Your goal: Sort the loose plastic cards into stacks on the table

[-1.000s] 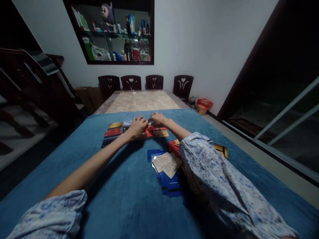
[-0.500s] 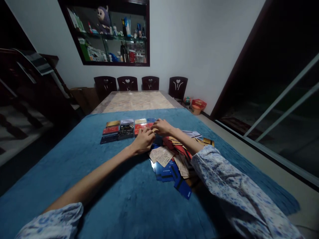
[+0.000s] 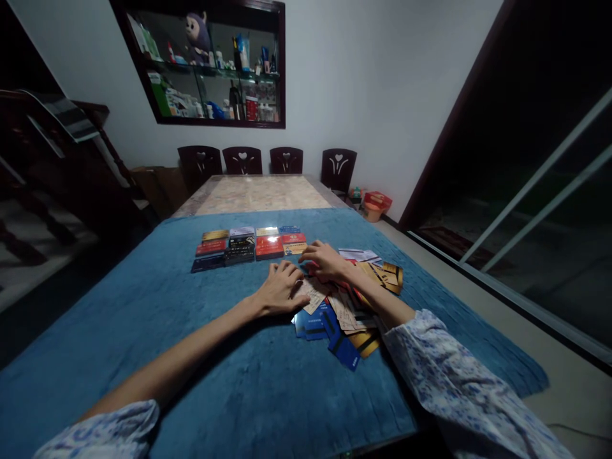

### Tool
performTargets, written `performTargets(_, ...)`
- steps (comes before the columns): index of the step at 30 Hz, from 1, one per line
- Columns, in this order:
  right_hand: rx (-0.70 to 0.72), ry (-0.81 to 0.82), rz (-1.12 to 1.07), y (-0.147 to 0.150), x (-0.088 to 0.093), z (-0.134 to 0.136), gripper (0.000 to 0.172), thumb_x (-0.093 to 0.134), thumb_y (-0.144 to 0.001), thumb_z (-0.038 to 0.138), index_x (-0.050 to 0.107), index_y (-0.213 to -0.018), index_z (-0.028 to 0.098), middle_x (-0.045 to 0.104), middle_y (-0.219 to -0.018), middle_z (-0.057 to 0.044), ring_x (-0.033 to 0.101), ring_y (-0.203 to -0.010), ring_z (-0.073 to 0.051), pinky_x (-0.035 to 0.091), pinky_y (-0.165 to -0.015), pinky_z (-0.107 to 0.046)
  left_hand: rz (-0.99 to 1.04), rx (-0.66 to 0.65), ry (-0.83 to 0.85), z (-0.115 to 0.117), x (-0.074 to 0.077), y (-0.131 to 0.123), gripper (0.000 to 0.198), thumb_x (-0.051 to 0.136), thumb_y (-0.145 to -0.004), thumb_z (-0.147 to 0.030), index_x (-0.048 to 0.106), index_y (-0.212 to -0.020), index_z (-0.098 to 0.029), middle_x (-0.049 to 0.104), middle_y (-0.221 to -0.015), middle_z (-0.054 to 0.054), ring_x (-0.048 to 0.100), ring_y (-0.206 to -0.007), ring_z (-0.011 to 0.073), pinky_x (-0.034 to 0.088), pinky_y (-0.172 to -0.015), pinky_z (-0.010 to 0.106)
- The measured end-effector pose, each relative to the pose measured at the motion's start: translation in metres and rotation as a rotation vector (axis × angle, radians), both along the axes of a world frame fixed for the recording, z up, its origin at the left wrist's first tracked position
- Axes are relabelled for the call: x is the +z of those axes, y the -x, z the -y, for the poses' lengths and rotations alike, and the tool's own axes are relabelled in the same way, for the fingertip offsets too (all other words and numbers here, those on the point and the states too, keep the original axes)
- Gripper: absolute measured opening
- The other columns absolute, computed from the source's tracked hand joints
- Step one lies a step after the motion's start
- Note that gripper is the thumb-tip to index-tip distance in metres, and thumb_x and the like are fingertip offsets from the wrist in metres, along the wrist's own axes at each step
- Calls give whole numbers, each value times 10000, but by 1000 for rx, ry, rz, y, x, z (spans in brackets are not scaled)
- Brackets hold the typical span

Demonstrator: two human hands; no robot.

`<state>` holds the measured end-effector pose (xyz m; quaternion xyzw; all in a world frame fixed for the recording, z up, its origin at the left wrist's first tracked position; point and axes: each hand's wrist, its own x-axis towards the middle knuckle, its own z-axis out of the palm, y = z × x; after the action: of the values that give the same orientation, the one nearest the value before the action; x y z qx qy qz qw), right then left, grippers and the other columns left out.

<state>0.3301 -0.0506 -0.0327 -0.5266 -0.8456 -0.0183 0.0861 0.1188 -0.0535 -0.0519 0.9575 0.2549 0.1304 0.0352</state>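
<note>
A: Both hands are down on the loose pile of cards (image 3: 342,312) now. The left hand (image 3: 282,290) lies flat and spread on the pile's near-left edge, fingers pointing away toward the far end of the table.

B: And the right hand (image 3: 327,260)?

A: It's curled over the pile's far end, fingertips down on a card. Whether it has actually pinched one, I can't tell.

B: Where's the tidy lot?

A: The grid of sorted cards (image 3: 248,244) sits on the blue cloth (image 3: 143,306) beyond the hands and off to the left, its rows running across the table, long edges sideways. The right hand is the nearer one, just beside the grid's right end, while the left is a little nearer the person.

B: Background?

A: Four dark chairs (image 3: 285,159) at the far end, a wall cabinet (image 3: 210,60) above.
</note>
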Motion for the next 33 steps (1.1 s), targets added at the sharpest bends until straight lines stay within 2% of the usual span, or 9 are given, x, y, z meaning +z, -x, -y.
performTargets(10,182,-21,-121,-8,-22,0,261,659,-903,282,745,-1144,228,710,-1142,-98,536,-1074,-246,437,-934,-383,67,78,13,-12,-11,9,213,544,-922,-332,619,-1073,-201,650,-1173,109,497,-1137,299,368,-948,508)
performTargets(17,233,-21,-226,-3,-24,11,215,623,-909,253,769,-1063,213,725,-1054,-89,551,-1018,-241,452,-925,-396,191,87,-44,-24,-21,14,163,518,-962,-244,659,-1033,-205,672,-1096,83,519,-1104,265,356,-937,476)
performTargets(24,256,-14,-233,-7,-25,16,248,651,-898,296,764,-1105,217,716,-1082,-94,541,-1064,-258,446,-954,-424,220,38,-138,-29,-28,20,207,503,-983,-274,698,-969,-204,671,-1044,86,526,-1055,256,348,-919,470)
performTargets(29,259,-72,-216,-11,-32,14,287,609,-949,366,749,-1149,215,710,-1065,-102,531,-1029,-252,438,-939,-430,255,-32,-148,-21,-24,26,217,607,-904,-386,700,-977,-204,671,-1031,80,526,-1042,267,346,-943,484)
performTargets(33,262,-118,-219,-12,-37,12,288,592,-968,380,745,-1147,214,708,-1055,-106,532,-1018,-246,443,-916,-414,237,-35,-105,-22,-23,27,280,644,-846,-396,697,-1042,-204,670,-1057,90,526,-1047,281,365,-925,484)
